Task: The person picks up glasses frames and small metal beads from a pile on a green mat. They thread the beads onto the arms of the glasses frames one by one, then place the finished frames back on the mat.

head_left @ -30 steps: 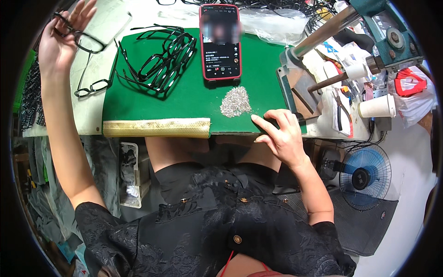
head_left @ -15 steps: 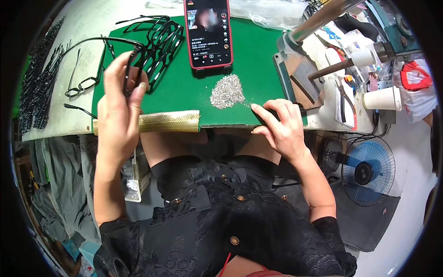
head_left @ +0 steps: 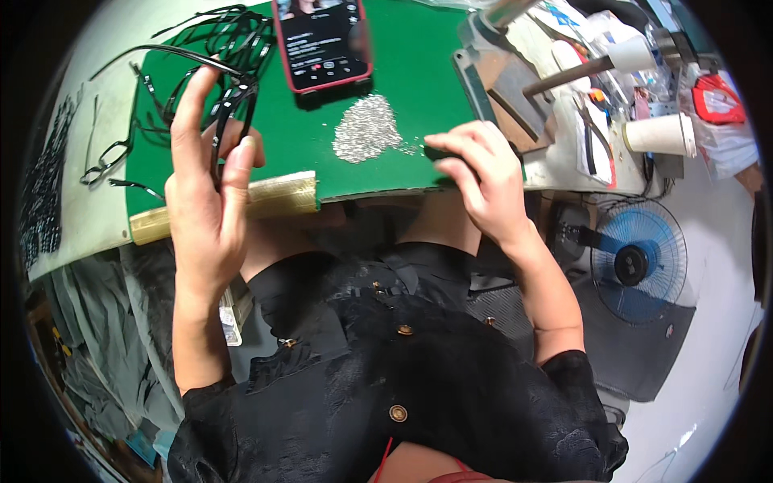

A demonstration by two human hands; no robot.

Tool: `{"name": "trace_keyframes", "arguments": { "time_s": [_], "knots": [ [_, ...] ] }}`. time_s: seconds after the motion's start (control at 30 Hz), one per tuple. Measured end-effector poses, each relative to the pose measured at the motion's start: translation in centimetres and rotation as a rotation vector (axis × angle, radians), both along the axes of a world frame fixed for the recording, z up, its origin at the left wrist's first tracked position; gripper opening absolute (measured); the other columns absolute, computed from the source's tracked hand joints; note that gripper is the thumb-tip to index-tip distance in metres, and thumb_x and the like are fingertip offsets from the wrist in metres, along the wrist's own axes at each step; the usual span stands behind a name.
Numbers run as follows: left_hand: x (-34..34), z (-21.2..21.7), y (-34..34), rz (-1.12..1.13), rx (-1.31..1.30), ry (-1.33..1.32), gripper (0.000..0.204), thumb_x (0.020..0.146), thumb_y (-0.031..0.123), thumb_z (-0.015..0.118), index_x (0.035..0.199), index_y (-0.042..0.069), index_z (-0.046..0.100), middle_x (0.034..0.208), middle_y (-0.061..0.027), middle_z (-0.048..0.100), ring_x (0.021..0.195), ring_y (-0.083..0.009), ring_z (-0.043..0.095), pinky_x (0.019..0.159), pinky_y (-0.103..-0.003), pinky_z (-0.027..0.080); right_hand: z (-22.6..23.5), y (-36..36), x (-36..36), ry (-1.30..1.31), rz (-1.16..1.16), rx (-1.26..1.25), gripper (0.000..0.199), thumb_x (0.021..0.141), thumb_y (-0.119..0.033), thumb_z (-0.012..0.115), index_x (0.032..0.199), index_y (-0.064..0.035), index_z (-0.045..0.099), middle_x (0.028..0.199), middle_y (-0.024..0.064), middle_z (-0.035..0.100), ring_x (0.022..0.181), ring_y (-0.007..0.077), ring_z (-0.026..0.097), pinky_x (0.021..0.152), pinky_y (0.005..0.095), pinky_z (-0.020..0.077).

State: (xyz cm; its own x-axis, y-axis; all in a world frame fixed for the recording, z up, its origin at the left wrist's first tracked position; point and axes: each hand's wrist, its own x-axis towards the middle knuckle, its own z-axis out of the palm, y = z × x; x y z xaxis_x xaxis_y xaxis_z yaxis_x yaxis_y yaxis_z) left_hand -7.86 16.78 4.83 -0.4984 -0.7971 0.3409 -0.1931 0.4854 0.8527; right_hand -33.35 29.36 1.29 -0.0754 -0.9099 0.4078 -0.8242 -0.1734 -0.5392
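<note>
My left hand [head_left: 203,197] is raised over the left part of the green mat, closed around a black eyeglass frame [head_left: 248,84]. One long thin temple of the frame arcs away to the left. My right hand [head_left: 487,185] is at the mat's front edge, index finger stretched out and thumb apart from it. Its fingertips hover by a few loose bits beside a heap of small silvery pieces [head_left: 366,129]. Whether the fingertips touch any bit is too small to tell. Behind my left hand lies a tangle of black eyeglass frames [head_left: 233,32].
A phone in a red case [head_left: 326,48] stands behind the heap. A gold textured roll [head_left: 282,193] lies along the front edge. To the right are a metal press stand [head_left: 515,105], pliers [head_left: 594,133] and a paper cup [head_left: 660,134]. A fan [head_left: 636,262] stands below.
The whole view has shifted, so the table sits further up and left. My right thumb has drawn closer to the index finger. My left hand still holds the eyeglass frame.
</note>
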Motion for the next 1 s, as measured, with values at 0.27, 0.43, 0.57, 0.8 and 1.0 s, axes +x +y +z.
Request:
{"name": "trace_keyframes", "arguments": {
  "time_s": [0.27, 0.43, 0.57, 0.8, 1.0],
  "knots": [
    [0.1, -0.9, 0.0, -0.044, -0.005, -0.089, 0.054, 0.097, 0.004, 0.046, 0.148, 0.004, 0.028, 0.077, -0.0012, 0.051, 0.059, -0.004, 0.04, 0.054, -0.018, 0.034, 0.0, -0.7, 0.0, -0.185, -0.042, 0.139, 0.006, 0.082, -0.001, 0.063, 0.088, -0.0019, 0.064, 0.08, 0.0106, 0.059, 0.073, 0.0243, 0.061, 0.067, 0.0318, 0.0491],
    [0.7, -1.4, -0.6, -0.07, -0.133, -0.148, 0.048, 0.097, 0.002, 0.046, 0.143, -0.002, 0.034, 0.087, -0.0046, 0.053, 0.075, -0.0091, 0.047, 0.065, -0.019, 0.039, 0.0, -0.7, 0.5, -0.113, -0.063, 0.121, 0.007, 0.081, 0.0, 0.064, 0.088, -0.0028, 0.063, 0.081, 0.0102, 0.058, 0.075, 0.0255, 0.06, 0.068, 0.0329, 0.049],
    [0.8, -1.7, -0.3, -0.09, -0.033, -0.115, 0.045, 0.097, 0.002, 0.045, 0.14, -0.006, 0.034, 0.1, -0.0083, 0.056, 0.084, -0.0106, 0.049, 0.072, -0.02, 0.043, 0.1, -0.9, 0.9, -0.04, -0.067, 0.142, 0.008, 0.081, 0.0, 0.063, 0.088, -0.003, 0.063, 0.083, 0.0102, 0.058, 0.078, 0.0261, 0.06, 0.07, 0.0333, 0.0489],
    [0.6, -1.3, -0.3, -0.135, 0.076, -0.06, 0.045, 0.098, 0.002, 0.044, 0.141, -0.005, 0.033, 0.106, -0.0105, 0.058, 0.08, -0.0094, 0.05, 0.068, -0.022, 0.044, -0.2, -0.9, 0.6, -0.241, -0.043, 0.138, 0.009, 0.082, 0.001, 0.063, 0.091, -0.0022, 0.064, 0.083, 0.0097, 0.058, 0.076, 0.0233, 0.061, 0.069, 0.0303, 0.0491],
    [0.4, -1.6, 0.0, -0.114, 0.022, -0.012, 0.044, 0.097, 0.002, 0.045, 0.14, -0.001, 0.037, 0.094, -0.0066, 0.056, 0.076, -0.008, 0.048, 0.066, -0.021, 0.042, 0.2, -0.7, 0.9, -0.149, -0.077, 0.195, 0.011, 0.078, -0.003, 0.069, 0.086, -0.0023, 0.062, 0.08, 0.0091, 0.057, 0.073, 0.0224, 0.06, 0.066, 0.0309, 0.0485]
  ]
}}
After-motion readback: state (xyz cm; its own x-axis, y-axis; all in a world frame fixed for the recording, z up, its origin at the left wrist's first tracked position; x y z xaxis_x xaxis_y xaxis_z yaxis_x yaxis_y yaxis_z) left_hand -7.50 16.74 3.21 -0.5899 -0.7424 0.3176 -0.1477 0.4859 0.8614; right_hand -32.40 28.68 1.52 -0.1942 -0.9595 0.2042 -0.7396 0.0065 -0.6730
